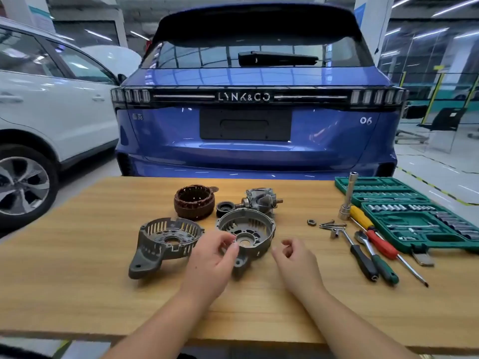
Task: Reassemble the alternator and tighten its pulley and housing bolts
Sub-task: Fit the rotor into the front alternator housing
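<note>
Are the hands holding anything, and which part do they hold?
The left hand touches the near rim of the round metal housing; whether it grips is unclear. The right hand holds nothing.

A wooden table (77, 268) carries alternator housings (166, 239), stator (194, 203), rotor (259, 200), socket set (414, 216).

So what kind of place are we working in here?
Most likely a car workshop or training garage: a blue car and a white car stand behind the wooden table, with an open socket set on it.
</note>
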Action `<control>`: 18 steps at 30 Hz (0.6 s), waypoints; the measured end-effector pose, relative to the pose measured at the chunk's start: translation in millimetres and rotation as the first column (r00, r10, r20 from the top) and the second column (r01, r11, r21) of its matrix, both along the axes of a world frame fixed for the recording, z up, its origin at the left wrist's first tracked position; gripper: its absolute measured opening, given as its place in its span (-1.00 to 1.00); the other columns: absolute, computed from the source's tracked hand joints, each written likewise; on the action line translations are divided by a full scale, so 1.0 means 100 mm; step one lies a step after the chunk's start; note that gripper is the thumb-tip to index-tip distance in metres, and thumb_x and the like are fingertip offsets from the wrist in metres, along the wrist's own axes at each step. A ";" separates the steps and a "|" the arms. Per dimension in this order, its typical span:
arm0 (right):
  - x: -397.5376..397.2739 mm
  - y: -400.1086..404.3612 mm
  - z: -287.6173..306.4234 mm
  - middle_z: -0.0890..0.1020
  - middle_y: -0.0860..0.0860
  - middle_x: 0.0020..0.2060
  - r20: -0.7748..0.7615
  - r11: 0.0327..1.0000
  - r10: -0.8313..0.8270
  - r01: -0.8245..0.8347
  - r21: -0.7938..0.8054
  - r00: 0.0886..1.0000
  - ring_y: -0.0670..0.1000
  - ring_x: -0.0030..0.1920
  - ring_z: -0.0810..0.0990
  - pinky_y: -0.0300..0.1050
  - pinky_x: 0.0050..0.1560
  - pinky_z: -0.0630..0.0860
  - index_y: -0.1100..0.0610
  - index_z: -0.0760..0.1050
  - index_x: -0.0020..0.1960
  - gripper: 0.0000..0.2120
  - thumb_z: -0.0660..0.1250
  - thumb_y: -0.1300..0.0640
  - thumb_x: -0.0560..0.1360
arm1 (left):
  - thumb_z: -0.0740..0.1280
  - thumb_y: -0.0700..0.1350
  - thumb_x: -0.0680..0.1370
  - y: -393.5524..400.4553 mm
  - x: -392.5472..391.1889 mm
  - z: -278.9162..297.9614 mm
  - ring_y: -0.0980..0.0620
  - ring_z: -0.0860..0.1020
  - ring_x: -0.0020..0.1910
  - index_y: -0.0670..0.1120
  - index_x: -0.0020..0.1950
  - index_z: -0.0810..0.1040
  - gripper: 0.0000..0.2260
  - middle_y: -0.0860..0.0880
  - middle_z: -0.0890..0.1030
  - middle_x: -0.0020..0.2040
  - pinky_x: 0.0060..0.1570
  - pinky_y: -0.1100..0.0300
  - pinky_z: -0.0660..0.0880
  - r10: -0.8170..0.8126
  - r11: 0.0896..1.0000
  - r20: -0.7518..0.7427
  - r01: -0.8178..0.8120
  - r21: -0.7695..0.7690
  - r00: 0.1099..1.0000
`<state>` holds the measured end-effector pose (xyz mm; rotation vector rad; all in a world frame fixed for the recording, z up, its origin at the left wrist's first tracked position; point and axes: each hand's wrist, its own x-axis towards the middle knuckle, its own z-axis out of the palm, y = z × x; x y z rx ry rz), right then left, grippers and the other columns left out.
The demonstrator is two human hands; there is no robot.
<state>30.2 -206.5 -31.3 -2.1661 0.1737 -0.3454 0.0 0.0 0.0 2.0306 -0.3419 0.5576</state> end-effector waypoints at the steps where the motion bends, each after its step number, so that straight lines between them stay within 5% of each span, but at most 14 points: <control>1: 0.04 0.02 0.00 0.58 -0.12 -0.21 0.025 0.998 -0.023 0.021 0.054 0.999 -0.19 -0.17 0.52 -0.34 -0.26 0.33 0.06 0.51 0.19 -0.70 0.35 -0.09 0.56 | 0.38 -0.08 0.62 -0.08 0.02 -0.01 0.22 0.53 0.01 0.16 0.00 0.51 -0.88 0.19 0.55 -0.08 0.00 0.38 0.42 0.005 0.999 0.040 -0.006 0.044 0.999; 4: 0.15 0.06 0.01 0.57 -0.15 -0.16 0.060 0.990 -0.061 0.052 0.135 0.996 -0.25 -0.13 0.52 -0.40 -0.21 0.33 0.08 0.48 0.27 -0.61 0.33 -0.15 0.57 | 0.31 0.05 0.57 -0.23 0.08 -0.14 0.20 0.43 0.20 0.01 0.20 0.56 -0.75 0.14 0.49 0.15 0.25 0.32 0.29 0.054 0.986 0.047 -0.061 0.158 0.997; 7: 0.24 0.08 -0.01 0.61 -0.11 0.03 0.076 0.991 0.006 -0.016 0.136 0.997 -0.15 0.02 0.56 -0.20 -0.05 0.45 0.03 0.44 0.35 -0.55 0.26 -0.22 0.59 | 0.27 0.13 0.59 -0.23 0.18 -0.25 0.16 0.29 0.36 -0.05 0.36 0.48 -0.59 0.10 0.39 0.31 0.37 0.20 0.21 0.168 0.984 -0.024 -0.166 0.069 0.986; 11: 0.28 0.10 -0.03 0.53 -0.16 0.28 0.066 0.989 0.113 -0.119 0.091 0.991 -0.10 0.28 0.49 0.02 0.26 0.48 -0.10 0.39 0.44 -0.50 0.21 -0.29 0.58 | 0.37 0.16 0.59 -0.15 0.33 -0.30 0.13 0.35 0.36 0.02 0.48 0.34 -0.48 0.12 0.35 0.34 0.32 0.15 0.32 0.196 0.966 -0.307 -0.238 -0.105 0.931; 15: 0.27 0.10 -0.01 0.56 -0.29 0.10 0.050 0.975 0.080 -0.088 0.206 0.996 -0.23 0.11 0.55 -0.18 0.03 0.46 -0.17 0.41 0.38 -0.48 0.23 -0.36 0.50 | 0.42 0.25 0.53 -0.16 0.46 -0.32 0.11 0.46 0.21 0.06 0.48 0.36 -0.40 0.18 0.48 0.18 0.17 0.15 0.37 0.204 0.940 -0.413 -0.295 -0.169 0.887; 18: 0.30 0.05 -0.06 0.59 -0.21 0.07 0.033 0.941 -0.013 0.001 0.338 0.999 -0.15 0.07 0.59 -0.09 0.07 0.51 -0.05 0.44 0.34 -0.57 0.24 -0.26 0.58 | 0.38 0.26 0.55 -0.17 0.56 -0.28 0.03 0.51 0.17 0.00 0.50 0.42 -0.39 0.08 0.56 0.19 0.10 0.12 0.39 0.285 0.912 -0.494 -0.391 -0.125 0.821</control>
